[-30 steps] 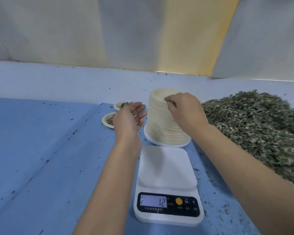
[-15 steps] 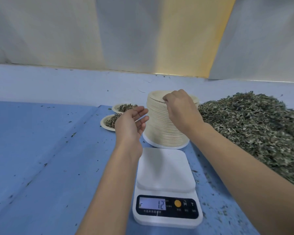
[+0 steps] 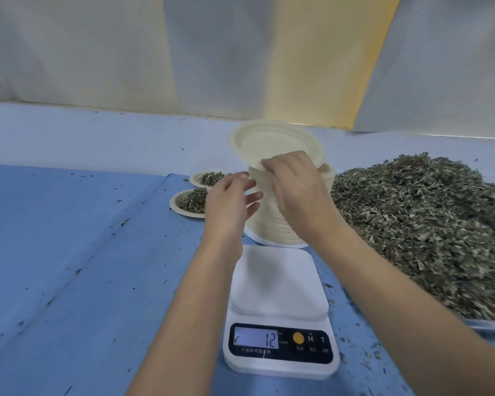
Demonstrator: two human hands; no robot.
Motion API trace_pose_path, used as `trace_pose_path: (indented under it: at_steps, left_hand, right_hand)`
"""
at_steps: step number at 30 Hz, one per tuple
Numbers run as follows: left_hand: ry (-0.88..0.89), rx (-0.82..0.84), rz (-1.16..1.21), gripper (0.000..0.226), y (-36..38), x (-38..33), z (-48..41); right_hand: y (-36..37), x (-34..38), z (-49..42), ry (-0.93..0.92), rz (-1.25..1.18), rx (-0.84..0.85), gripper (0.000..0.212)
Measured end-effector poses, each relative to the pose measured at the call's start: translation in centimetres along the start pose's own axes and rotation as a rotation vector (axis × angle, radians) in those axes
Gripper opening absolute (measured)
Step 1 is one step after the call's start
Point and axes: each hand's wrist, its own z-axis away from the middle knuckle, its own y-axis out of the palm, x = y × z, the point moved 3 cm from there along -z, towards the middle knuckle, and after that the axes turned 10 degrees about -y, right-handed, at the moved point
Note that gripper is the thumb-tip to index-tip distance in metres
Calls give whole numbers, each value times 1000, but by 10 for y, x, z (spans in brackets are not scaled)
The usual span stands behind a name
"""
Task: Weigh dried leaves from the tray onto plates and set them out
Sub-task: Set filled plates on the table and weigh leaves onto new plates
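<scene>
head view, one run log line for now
right hand pinches top plate, tilted above stack | left hand open beside stack | scale bare

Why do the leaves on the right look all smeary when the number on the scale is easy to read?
Head view: the dried leaves smear toward the right edge, probably motion blur plus wide-angle stretch; the scale sits near the middle, so its display shows a crisp 12; the plate pinched by the right hand looks soft.

Cream plate (image 3: 274, 144) tilted above stack (image 3: 272, 221), leaves (image 3: 426, 218) heaped right
</scene>
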Motion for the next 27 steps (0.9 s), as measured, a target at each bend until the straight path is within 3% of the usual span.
trace_pose_path:
  at_steps: [4, 7, 12, 14, 17, 21, 27]
  left_hand:
    - [60, -125, -53, 24, -8, -5, 2]
    - [148, -259, -187, 27, -15, -11, 6]
    - [94, -136, -435, 14, -19, -22, 15]
    - [41, -68, -543, 21, -21, -22, 19]
    - [-51, 56, -642, 14, -22, -22, 29]
    - [-142, 156, -737, 24, -25, -19, 36]
    - [-235, 59, -946, 22, -42, -14, 29]
  right_hand:
    - [-4, 35, 17, -70, -53, -23, 20]
    - [-9, 44, 22, 23, -60, -24, 11]
    - [-35, 16, 35, 657, -216, -110, 33]
    - [-47, -1, 47, 946, -341, -207, 41]
    - [-54, -9, 63, 1196, -532, -277, 21]
    - [-55, -8, 82, 1268, -585, -198, 9]
    - [-51, -12, 99, 1303, -578, 115, 4]
